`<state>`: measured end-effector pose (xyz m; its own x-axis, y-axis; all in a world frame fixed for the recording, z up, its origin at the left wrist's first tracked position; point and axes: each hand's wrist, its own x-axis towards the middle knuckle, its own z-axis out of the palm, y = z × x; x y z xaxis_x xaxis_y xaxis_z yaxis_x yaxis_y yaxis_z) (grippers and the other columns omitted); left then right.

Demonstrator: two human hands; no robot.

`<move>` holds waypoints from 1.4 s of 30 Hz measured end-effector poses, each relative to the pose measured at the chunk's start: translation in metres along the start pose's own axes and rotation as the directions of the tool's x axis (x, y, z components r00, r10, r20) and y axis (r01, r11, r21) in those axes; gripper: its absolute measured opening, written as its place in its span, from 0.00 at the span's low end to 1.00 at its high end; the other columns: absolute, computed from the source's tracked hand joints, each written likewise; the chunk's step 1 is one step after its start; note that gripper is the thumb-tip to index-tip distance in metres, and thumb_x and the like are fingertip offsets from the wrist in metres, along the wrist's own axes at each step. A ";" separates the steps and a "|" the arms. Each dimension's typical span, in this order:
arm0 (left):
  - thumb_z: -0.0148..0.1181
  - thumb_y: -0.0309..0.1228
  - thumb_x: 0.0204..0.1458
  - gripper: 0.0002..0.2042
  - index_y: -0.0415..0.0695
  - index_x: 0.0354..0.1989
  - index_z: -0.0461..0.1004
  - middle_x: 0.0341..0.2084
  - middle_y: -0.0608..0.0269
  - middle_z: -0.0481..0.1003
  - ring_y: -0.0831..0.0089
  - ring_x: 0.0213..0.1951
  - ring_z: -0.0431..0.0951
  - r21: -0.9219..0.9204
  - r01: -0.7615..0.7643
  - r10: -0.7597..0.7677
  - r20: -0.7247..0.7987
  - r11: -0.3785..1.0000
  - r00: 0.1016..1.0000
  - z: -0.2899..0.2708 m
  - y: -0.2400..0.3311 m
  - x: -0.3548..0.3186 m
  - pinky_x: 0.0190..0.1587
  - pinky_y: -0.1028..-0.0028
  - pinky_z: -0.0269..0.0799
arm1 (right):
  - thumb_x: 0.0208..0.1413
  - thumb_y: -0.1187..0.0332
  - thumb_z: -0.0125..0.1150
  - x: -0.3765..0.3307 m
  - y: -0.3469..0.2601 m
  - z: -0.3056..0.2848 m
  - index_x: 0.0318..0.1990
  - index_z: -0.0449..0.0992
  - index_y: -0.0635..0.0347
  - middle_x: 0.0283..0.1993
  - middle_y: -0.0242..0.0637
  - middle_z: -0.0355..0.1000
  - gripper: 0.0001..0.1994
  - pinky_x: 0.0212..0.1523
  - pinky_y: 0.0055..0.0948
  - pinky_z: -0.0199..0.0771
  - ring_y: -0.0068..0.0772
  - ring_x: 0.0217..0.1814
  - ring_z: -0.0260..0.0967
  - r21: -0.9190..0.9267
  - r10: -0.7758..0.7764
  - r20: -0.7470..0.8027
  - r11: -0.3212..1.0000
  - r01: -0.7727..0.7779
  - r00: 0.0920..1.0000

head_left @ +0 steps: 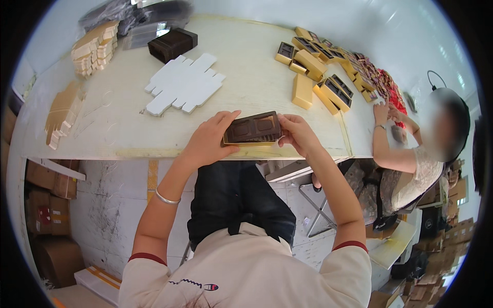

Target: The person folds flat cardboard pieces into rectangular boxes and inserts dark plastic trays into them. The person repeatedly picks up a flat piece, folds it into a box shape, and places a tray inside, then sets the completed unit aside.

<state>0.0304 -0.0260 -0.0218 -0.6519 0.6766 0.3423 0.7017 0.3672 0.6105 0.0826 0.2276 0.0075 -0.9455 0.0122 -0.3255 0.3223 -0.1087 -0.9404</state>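
Near the front edge of the table, both of my hands hold a small gold box with a dark brown plastic tray (251, 128) in it. The tray has square hollows and sits slightly tilted, with a strip of gold box wall (251, 144) showing along its near side. My left hand (208, 137) is closed round the left end, thumb at the near edge. At the right end, my right hand (299, 134) pinches the corner, where a small pale flap shows. The box's underside is hidden.
White flat box blanks (186, 84) lie ahead, with a stack of dark brown trays (173, 44) behind them. Gold blanks (65, 114) are stacked at the left. Several gold boxes (308, 62) stand at the right, some with trays. Beyond, a co-worker's hands (385, 112) touch red packets (394, 95).
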 end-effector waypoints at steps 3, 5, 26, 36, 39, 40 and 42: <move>0.70 0.32 0.41 0.38 0.48 0.64 0.60 0.56 0.56 0.65 0.56 0.54 0.68 0.009 0.043 -0.044 0.098 0.999 0.994 -0.006 0.000 0.005 0.56 0.64 0.65 | 0.61 0.68 0.55 -0.015 -0.002 0.012 0.45 0.71 0.64 0.27 0.32 0.66 0.09 0.23 0.23 0.71 0.24 0.24 0.65 -0.535 -0.346 -0.122 0.813 0.233 0.930; 0.70 0.32 0.41 0.38 0.48 0.64 0.60 0.57 0.56 0.64 0.56 0.55 0.67 0.029 0.050 -0.053 0.114 0.998 0.992 -0.006 -0.004 0.006 0.56 0.65 0.65 | 0.56 0.73 0.59 -0.021 0.003 0.006 0.56 0.68 0.60 0.29 0.37 0.66 0.19 0.33 0.25 0.70 0.29 0.30 0.66 -0.666 -0.541 0.081 0.596 0.449 0.837; 0.72 0.44 0.37 0.43 0.45 0.64 0.61 0.62 0.48 0.57 0.47 0.54 0.62 0.157 0.093 -0.087 -0.044 0.983 0.995 0.011 0.014 0.010 0.57 0.55 0.60 | 0.50 0.69 0.64 -0.031 0.035 0.033 0.59 0.67 0.63 0.61 0.54 0.62 0.27 0.57 0.43 0.65 0.55 0.58 0.64 -0.717 -0.690 0.215 0.368 0.592 0.691; 0.72 0.49 0.36 0.44 0.45 0.64 0.62 0.64 0.47 0.54 0.47 0.54 0.62 0.236 0.098 -0.112 0.045 0.967 0.993 0.021 0.025 0.044 0.57 0.55 0.60 | 0.46 0.65 0.69 -0.007 0.023 -0.017 0.50 0.74 0.60 0.51 0.49 0.68 0.22 0.43 0.36 0.75 0.49 0.46 0.71 -0.537 -0.662 0.243 0.517 0.666 0.709; 0.72 0.51 0.34 0.47 0.45 0.64 0.60 0.65 0.47 0.52 0.45 0.60 0.58 0.283 0.041 -0.084 0.144 0.958 0.986 0.021 0.033 0.067 0.61 0.54 0.57 | 0.46 0.63 0.69 -0.009 0.009 -0.027 0.47 0.74 0.61 0.45 0.45 0.68 0.21 0.38 0.35 0.74 0.46 0.40 0.70 -0.679 -0.557 0.333 0.417 0.604 0.760; 0.73 0.51 0.34 0.48 0.44 0.65 0.59 0.66 0.47 0.52 0.45 0.62 0.57 0.352 -0.001 -0.067 0.179 0.936 0.982 0.019 0.036 0.071 0.62 0.54 0.56 | 0.45 0.62 0.69 -0.008 0.007 -0.028 0.43 0.74 0.61 0.39 0.41 0.67 0.19 0.34 0.35 0.72 0.43 0.35 0.69 -0.704 -0.587 0.346 0.353 0.616 0.732; 0.73 0.52 0.33 0.49 0.45 0.65 0.58 0.66 0.48 0.51 0.45 0.65 0.53 0.368 -0.055 -0.043 0.253 0.928 0.967 0.015 0.037 0.082 0.64 0.53 0.54 | 0.45 0.62 0.69 -0.009 0.002 -0.029 0.43 0.74 0.60 0.37 0.40 0.66 0.19 0.33 0.35 0.71 0.42 0.35 0.69 -0.705 -0.595 0.403 0.283 0.650 0.696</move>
<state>0.0075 0.0527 0.0181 -0.5880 0.7993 0.1239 0.7927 0.5390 0.2849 0.0932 0.2563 0.0060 -0.8684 -0.3271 0.3728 -0.4904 0.6779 -0.5477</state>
